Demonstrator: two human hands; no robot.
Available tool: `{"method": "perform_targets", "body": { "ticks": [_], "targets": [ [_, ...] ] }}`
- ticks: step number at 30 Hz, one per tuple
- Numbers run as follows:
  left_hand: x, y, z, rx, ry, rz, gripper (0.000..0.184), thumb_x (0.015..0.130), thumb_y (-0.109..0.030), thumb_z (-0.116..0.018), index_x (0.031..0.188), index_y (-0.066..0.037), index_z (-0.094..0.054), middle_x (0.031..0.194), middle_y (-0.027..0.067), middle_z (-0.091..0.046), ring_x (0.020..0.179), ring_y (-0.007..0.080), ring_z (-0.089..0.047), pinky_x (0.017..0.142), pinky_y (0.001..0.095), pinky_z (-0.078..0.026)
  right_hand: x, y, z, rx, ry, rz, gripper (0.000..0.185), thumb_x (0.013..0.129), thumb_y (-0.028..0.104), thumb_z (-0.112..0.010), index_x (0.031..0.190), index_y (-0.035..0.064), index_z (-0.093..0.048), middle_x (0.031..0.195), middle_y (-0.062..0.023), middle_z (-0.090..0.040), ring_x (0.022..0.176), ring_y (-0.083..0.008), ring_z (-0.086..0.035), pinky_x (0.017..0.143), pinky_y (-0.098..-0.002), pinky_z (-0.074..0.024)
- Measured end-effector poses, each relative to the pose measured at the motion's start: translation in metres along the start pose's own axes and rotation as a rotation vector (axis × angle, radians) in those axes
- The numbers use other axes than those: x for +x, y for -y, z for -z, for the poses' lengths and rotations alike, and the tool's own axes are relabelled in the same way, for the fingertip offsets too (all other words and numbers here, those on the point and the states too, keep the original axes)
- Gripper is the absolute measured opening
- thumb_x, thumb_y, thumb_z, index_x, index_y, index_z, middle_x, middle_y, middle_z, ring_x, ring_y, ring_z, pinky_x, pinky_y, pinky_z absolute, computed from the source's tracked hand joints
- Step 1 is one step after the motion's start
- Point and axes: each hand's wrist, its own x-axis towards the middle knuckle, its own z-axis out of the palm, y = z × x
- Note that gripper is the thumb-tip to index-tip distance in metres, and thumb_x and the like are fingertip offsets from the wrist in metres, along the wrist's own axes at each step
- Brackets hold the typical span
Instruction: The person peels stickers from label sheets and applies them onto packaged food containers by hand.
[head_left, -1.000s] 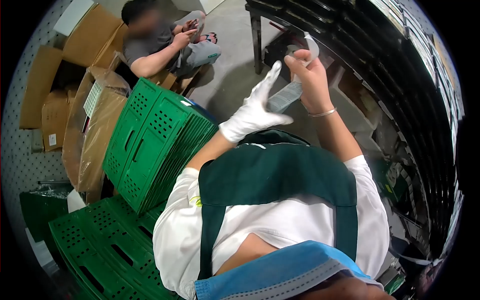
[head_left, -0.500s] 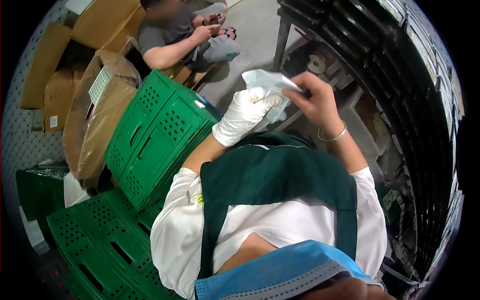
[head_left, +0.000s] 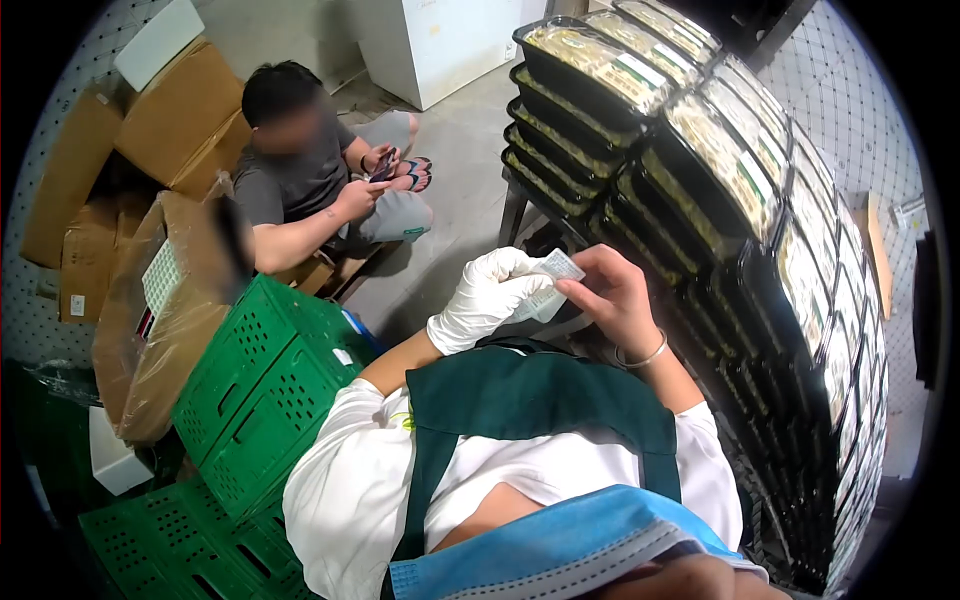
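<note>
The left hand (head_left: 480,300), in a white glove, is closed, thumb against bent fingers, holding a small, pale printed strip (head_left: 563,265) at its left side. The strip lies directly between the two hands, in front of the chest of the green apron (head_left: 540,390). It seems folded, with one part tilted up and another hanging below, so its long axis cannot be told. The right hand (head_left: 618,300), bare with a bracelet at the wrist, is partly curled, thumb and forefinger close together at the strip's right edge; whether they pinch it or only touch it cannot be told. Farther out to the right rises a tall stack of black trays with clear wrapping (head_left: 690,190), and the right hand is the nearer one to it. Left of the gloved hand stand green crates (head_left: 265,375); beyond them sits another person (head_left: 300,185), holding a phone (head_left: 384,166).
</note>
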Motion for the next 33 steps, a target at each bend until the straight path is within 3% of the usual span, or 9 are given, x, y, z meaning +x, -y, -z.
{"method": "perform_targets", "body": {
  "ticks": [4,6,8,11,14,23,26,28,33],
  "targets": [
    [0.047,-0.02,0.013,0.25,0.138,-0.103,0.011,0.073,0.0,-0.059,0.082,-0.001,-0.052,0.081,0.0057,-0.057,0.071,0.0082,-0.053,0.063,0.0213,-0.043,0.035,-0.01,0.005,-0.21,-0.158,0.275,0.011,0.066,0.0,-0.065,0.073,0.0018,-0.057,0.066,-0.0039,-0.052,0.056,-0.0111,-0.049,0.05,-0.0207,-0.0391],
    [0.069,-0.039,0.021,-0.209,0.349,0.168,0.016,0.074,0.002,-0.057,0.089,0.001,-0.053,0.09,0.0095,-0.057,0.08,0.0102,-0.053,0.069,0.0225,-0.043,0.051,-0.006,0.012,-0.282,-0.235,0.364,0.01,0.066,-0.002,-0.064,0.072,0.0037,-0.057,0.066,-0.0033,-0.053,0.055,-0.0107,-0.048,0.05,-0.0203,-0.0384],
    [0.095,-0.039,0.049,-0.071,0.513,-0.144,0.015,0.077,0.001,-0.053,0.092,0.002,-0.053,0.093,0.0139,-0.058,0.077,0.012,-0.055,0.068,0.0232,-0.045,0.072,0.036,0.031,-0.35,-0.39,0.294,0.01,0.068,-0.002,-0.062,0.074,0.0041,-0.058,0.064,-0.0016,-0.052,0.055,-0.009,-0.046,0.049,-0.0195,-0.037],
    [0.126,-0.049,0.084,-0.244,0.543,0.15,0.012,0.08,-0.003,-0.051,0.091,0.002,-0.053,0.076,0.0087,-0.058,0.061,0.0092,-0.054,0.054,0.0199,-0.044,0.141,0.088,0.06,-0.377,-0.38,-0.014,0.013,0.074,0.013,-0.06,0.074,0.0008,-0.056,0.061,0.0,-0.05,0.054,-0.0077,-0.044,0.048,-0.0194,-0.0353],
    [0.152,-0.045,0.104,0.092,0.541,-0.142,0.015,0.078,0.001,-0.052,0.092,0.002,-0.056,0.077,0.0067,-0.058,0.067,0.0101,-0.055,0.06,0.0206,-0.045,0.225,0.069,0.075,-0.673,-0.325,-0.215,0.03,0.077,0.029,-0.055,0.076,-0.0015,-0.056,0.059,-0.0015,-0.049,0.052,-0.0087,-0.043,0.049,-0.0222,-0.0362],
    [0.172,-0.033,0.154,-0.178,0.544,0.411,0.023,0.077,0.002,-0.051,0.099,0.001,-0.055,0.097,0.0093,-0.058,0.081,0.0114,-0.056,0.07,0.022,-0.046,0.263,0.061,0.055,-1.561,-0.096,-0.527,0.042,0.083,0.043,-0.041,0.097,0.0053,-0.049,0.077,-0.0103,-0.057,0.074,-0.023,-0.057,0.063,-0.0333,-0.0472],
    [0.181,-0.041,0.149,-0.254,0.552,0.279,0.034,0.079,-0.001,-0.049,0.112,0.0,-0.043,0.106,0.0129,-0.052,0.079,0.0115,-0.055,0.068,0.0217,-0.046,0.248,0.046,0.071,-1.613,-0.251,0.118,0.053,0.083,0.044,-0.039,0.118,0.0039,-0.039,0.115,-0.0154,-0.045,0.106,-0.0257,-0.044,0.088,-0.0352,-0.037],
    [0.181,-0.044,0.141,-0.299,0.527,0.217,0.041,0.08,-0.002,-0.048,0.118,0.0,-0.037,0.11,0.0146,-0.05,0.078,0.0116,-0.055,0.067,0.0215,-0.046,0.23,0.033,0.057,-1.274,0.178,-0.043,0.056,0.087,0.044,-0.024,0.129,0.0064,-0.023,0.134,-0.012,-0.021,0.125,-0.0217,-0.017,0.102,-0.0352,-0.0136],
    [0.184,-0.062,0.122,-0.454,0.536,0.171,0.031,0.083,-0.008,-0.046,0.111,0.004,-0.042,0.095,0.0184,-0.055,0.06,0.0123,-0.053,0.05,0.0219,-0.045,0.216,0.051,0.088,-1.294,0.08,-0.049,0.052,0.085,0.042,-0.037,0.118,0.0021,-0.04,0.121,-0.0154,-0.041,0.113,-0.0247,-0.037,0.093,-0.0345,-0.0295]
  ]
}}
